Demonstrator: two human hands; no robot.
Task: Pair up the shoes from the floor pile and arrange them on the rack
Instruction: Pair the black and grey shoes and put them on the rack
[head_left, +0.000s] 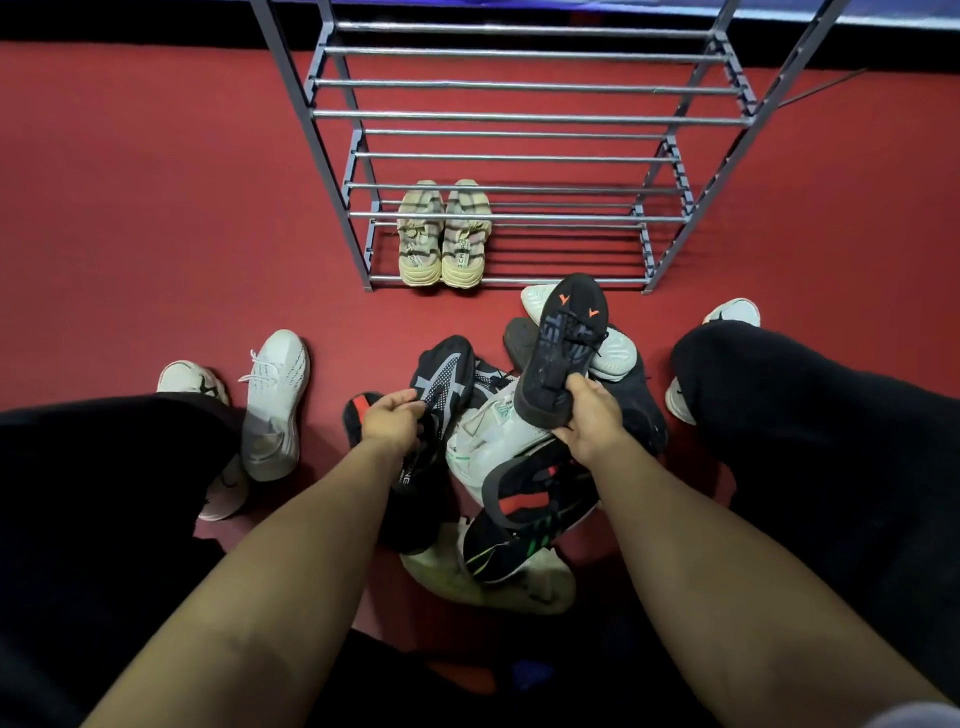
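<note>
From where I watched, the job had barely started: only one pair, the beige ribbed-sole sneakers (444, 234), stood side by side at the left of the bottom tier of the grey metal tube rack (524, 117), and every tier above it was bare. The floor pile (519, 467) of black and white shoes lay between the person's knees, just in front of the rack. The right hand (589, 415) was clamped on the heel of a black sneaker with orange marks (563, 348), lifted toe-up over the heap. The left hand (392, 418) had its fingers curled onto a black sneaker with a grey side stripe (444, 379) still lying in the pile. I judged these two did not match. A white knit sneaker (275, 405) lay apart on the red floor (130, 208), so many pairs remained.
</note>
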